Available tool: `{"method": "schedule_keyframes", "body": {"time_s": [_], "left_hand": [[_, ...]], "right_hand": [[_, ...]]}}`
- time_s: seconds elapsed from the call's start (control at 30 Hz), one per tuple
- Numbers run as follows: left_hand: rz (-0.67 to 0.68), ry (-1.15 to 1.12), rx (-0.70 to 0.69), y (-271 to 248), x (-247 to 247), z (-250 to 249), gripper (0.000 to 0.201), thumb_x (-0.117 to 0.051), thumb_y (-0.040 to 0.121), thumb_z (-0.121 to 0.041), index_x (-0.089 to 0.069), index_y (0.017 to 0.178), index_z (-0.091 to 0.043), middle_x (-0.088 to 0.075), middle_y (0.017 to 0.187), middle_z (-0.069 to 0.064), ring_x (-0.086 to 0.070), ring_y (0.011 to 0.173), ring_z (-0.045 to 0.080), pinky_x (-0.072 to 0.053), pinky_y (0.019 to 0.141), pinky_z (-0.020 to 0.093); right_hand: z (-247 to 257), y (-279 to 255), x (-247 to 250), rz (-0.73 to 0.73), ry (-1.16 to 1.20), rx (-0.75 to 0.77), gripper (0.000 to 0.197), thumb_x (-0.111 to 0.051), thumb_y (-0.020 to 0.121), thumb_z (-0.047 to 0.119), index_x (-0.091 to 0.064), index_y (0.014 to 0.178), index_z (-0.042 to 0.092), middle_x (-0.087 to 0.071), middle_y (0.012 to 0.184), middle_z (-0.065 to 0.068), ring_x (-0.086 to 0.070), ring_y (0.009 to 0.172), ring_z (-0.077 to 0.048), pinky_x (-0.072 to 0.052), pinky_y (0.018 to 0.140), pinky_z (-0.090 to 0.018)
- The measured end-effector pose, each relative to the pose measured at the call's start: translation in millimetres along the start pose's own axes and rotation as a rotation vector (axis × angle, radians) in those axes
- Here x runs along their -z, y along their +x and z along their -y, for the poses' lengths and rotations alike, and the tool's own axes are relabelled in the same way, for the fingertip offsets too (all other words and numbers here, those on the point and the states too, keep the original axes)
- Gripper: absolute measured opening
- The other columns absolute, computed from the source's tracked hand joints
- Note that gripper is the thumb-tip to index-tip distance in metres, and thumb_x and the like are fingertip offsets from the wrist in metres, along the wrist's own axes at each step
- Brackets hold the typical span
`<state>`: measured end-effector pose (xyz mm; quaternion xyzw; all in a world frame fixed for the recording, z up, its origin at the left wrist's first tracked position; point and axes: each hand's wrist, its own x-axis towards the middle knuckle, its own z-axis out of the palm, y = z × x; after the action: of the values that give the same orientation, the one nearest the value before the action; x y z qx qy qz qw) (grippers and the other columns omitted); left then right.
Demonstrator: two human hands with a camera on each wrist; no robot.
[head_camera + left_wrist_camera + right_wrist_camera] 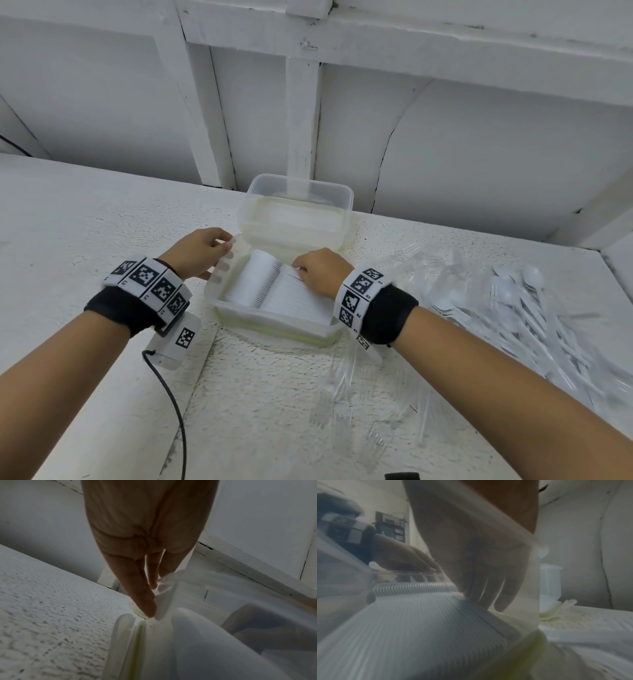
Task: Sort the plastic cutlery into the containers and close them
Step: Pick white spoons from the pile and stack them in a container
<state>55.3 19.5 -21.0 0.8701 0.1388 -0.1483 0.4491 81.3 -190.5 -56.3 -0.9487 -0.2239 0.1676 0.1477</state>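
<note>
A clear plastic container (274,320) stands open in the middle of the white table, resting on a green-sealed lid. Inside lies a neat row of white plastic knives (291,294). My left hand (219,246) grips the container's left wall, thumb at the rim, fingers showing through the plastic (142,595). My right hand (303,265) is inside the container, its straight fingers (488,588) pressing down on the knives (419,615) at the far right end. A second clear container (301,195) sits just behind. White spoons (520,301) are heaped loose to the right.
Clear plastic forks (346,387) lie scattered in front of and right of the container. A black cable (171,404) trails from my left wrist unit across the near left of the table. A white panelled wall (479,137) rises behind the table.
</note>
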Motion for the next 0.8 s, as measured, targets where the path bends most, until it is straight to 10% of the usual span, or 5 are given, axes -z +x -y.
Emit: {"method": "schedule_keyframes", "body": {"time_s": [0.2, 0.37, 0.6, 0.8], "left_hand": [[-0.013, 0.035, -0.002, 1.1, -0.9, 1.2, 0.021, -0.042, 0.099, -0.02, -0.055, 0.112, -0.01, -0.063, 0.106, 0.013, -0.062, 0.091, 0.028, -0.055, 0.076, 0.043], [-0.061, 0.187, -0.026, -3.0, 1.5, -5.7, 0.032, -0.044, 0.098, -0.024, -0.054, 0.124, -0.008, -0.06, 0.116, 0.012, -0.058, 0.098, 0.026, -0.051, 0.079, 0.038], [-0.347, 0.327, -0.398, -43.4, -25.4, -46.4, 0.027, -0.047, 0.096, -0.016, -0.061, 0.116, -0.007, -0.063, 0.114, 0.01, -0.054, 0.092, 0.019, -0.035, 0.08, 0.026], [-0.081, 0.282, -0.75, -93.9, -107.8, -97.3, 0.02, -0.052, 0.094, -0.016, -0.065, 0.108, -0.012, -0.064, 0.098, -0.003, -0.057, 0.084, 0.011, -0.039, 0.07, 0.005]], "right_hand": [[-1.4, -3.8, 5.2, 0.024, -0.076, -0.007, 0.032, -0.038, 0.091, 0.002, -0.044, 0.06, 0.009, -0.057, 0.077, -0.009, -0.054, 0.075, -0.027, -0.037, 0.055, -0.027], [-5.4, -42.1, 31.8, -0.141, 0.107, 0.058, 0.031, -0.039, 0.097, 0.012, -0.066, 0.104, -0.002, -0.068, 0.106, -0.014, -0.061, 0.1, -0.028, -0.047, 0.089, -0.04], [-42.2, -130.9, 50.9, -0.373, 0.288, 0.038, 0.027, -0.048, 0.096, 0.015, -0.065, 0.116, 0.009, -0.067, 0.116, -0.004, -0.06, 0.108, -0.015, -0.039, 0.091, -0.016], [-100.1, -202.9, 43.2, -0.349, 0.239, -0.143, 0.027, -0.049, 0.096, 0.018, -0.065, 0.117, 0.012, -0.067, 0.116, -0.001, -0.06, 0.104, -0.013, -0.042, 0.09, -0.018]]}}
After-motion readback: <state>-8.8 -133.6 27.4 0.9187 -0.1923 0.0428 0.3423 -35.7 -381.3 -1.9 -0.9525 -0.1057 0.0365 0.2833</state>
